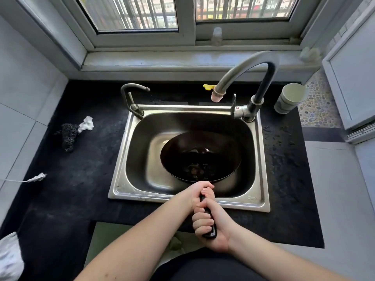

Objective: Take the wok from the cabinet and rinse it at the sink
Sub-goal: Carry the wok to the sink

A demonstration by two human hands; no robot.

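Nearest to the person, both hands hold the black handle (209,224) of the wok. The right hand (211,230) is at the end of the handle, its fingers (200,222) closed tightly around it. The left hand (199,192) grips the same handle further on, at 12 o'clock from the right one, just by the near rim of the sink, fingers closed too.

The black wok (200,157) sits inside the steel sink (121,169), its bowl open upward, with dark bits at the bottom. The sink is set in a dark table (77,179).

At 9 o'clock from the sink lie a black scrubber (68,136) and a white crumpled piece (86,123), touching. At 1 o'clock stands the tall curved faucet (245,72), its spout over the far rim of the sink. A small tap (132,98) is at 11 o'clock, a pale cup (290,98) at 2 o'clock. Behind all is the window (182,19).
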